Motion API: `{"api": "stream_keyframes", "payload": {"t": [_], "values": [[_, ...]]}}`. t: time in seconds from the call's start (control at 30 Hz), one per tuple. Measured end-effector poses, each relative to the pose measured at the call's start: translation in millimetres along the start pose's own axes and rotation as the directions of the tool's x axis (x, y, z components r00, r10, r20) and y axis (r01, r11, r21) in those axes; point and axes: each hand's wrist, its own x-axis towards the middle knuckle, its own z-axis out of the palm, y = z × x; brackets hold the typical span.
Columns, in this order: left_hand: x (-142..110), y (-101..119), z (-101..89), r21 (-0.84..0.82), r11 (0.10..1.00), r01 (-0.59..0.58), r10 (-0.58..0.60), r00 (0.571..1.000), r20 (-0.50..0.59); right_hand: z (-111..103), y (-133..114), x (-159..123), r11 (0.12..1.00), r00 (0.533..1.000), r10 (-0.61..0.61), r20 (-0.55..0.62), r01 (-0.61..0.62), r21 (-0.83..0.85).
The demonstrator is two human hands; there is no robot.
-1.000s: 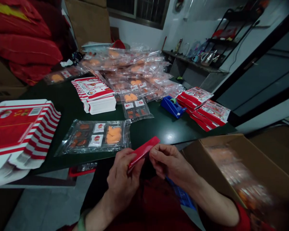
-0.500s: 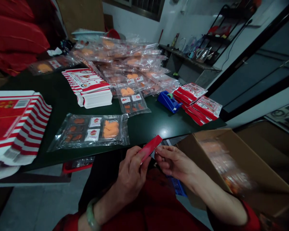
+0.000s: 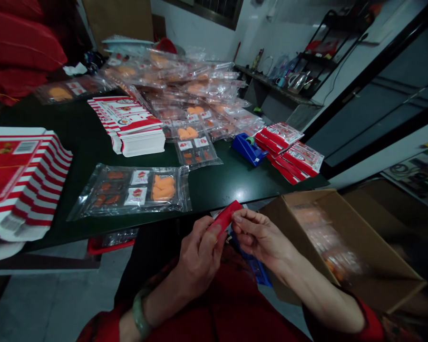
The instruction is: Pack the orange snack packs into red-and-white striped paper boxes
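My left hand (image 3: pixel 199 256) and my right hand (image 3: pixel 260 236) both pinch a small flat red packet (image 3: pixel 227 215) just in front of the dark green table's (image 3: pixel 221 183) near edge, above my lap. The left fingers close on its lower end, the right fingertips on its upper side. A clear plastic pack with orange pieces (image 3: pixel 135 191) lies on the table just beyond my left hand.
Stacks of red-and-white striped flat cartons (image 3: pixel 19 175) (image 3: pixel 128 124) sit at left and middle. Several clear packs are heaped at the back (image 3: pixel 185 90). A blue tape dispenser (image 3: pixel 248 148) and red packs (image 3: pixel 292 152) lie right. An open cardboard box (image 3: pixel 345 237) stands beside my right arm.
The view has shifted a little, so the table sits higher and further left. Both hands have drawn closer together on the red packet, which shows shorter now.
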Motion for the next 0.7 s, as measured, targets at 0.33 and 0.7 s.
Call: {"api": "stream_keyframes", "payload": {"t": [0.33,0.7], "values": [[5.4,-2.0,-2.6,0.003,1.0,0.013,-0.013,1.0,-0.021,-8.0,9.8,1.0,0.984,0.983,-0.142,0.121,0.153,-0.091],[2.5,-3.0,2.0,-0.001,1.0,0.026,-0.026,0.999,-0.034,-3.7,16.0,8.2,0.976,0.976,-0.212,0.045,0.214,-0.047]]}}
